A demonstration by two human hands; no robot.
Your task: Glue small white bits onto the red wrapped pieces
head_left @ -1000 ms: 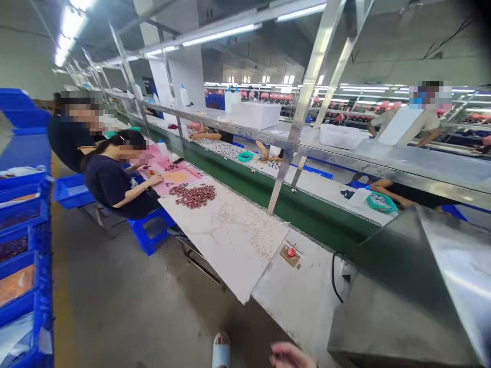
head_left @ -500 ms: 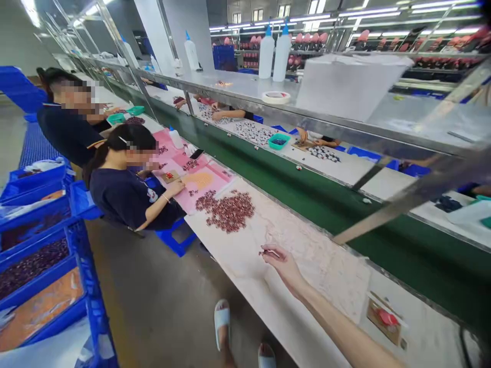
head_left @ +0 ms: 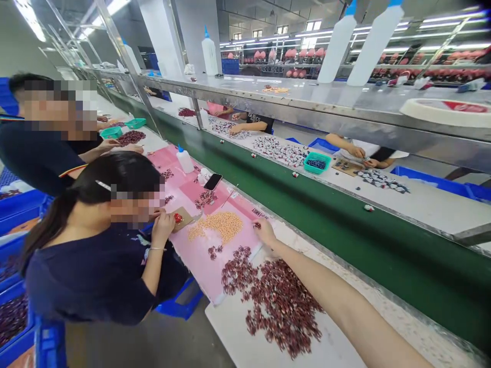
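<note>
My right hand [head_left: 264, 234] reaches out along the white worktable [head_left: 238, 332], my forearm crossing a wide heap of dark red pieces [head_left: 276, 301]. The fingers rest curled at the near corner of a pink sheet [head_left: 199, 260], beside a single dark red piece [head_left: 256, 225]. Whether they pinch anything is not clear. On the pink sheet lies a pile of pale orange pieces [head_left: 218, 226]. My left hand is out of view.
A seated co-worker [head_left: 95, 266] at the left holds a small board with a red part [head_left: 178, 219]. A phone [head_left: 213, 181] and a white squeeze bottle [head_left: 185, 159] lie on the pink sheet. A green conveyor belt [head_left: 345, 225] runs behind. Blue crates [head_left: 15, 204] stand at the left.
I have moved leftward along the table toward the seated co-worker. My right hand came into view, reached over the white table, and now rests past the dark red heap at the pink sheet.
</note>
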